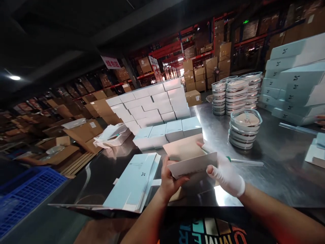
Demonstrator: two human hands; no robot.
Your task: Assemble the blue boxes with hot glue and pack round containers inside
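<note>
Over the glossy steel worktop (279, 169), the bare left hand (169, 179) and the white-gloved right hand (225, 174) each have their grip clamped on a flat, smooth white card carton with a tan inner face (190, 157), held just above the surface between them, one hand at each end. Beside the left hand lies a slanted stack of pale blue flattened cartons (134, 181). Farther off stand made-up pale blue boxes (169, 130), then round, clear-lidded metal tins in stacks (243, 128).
</note>
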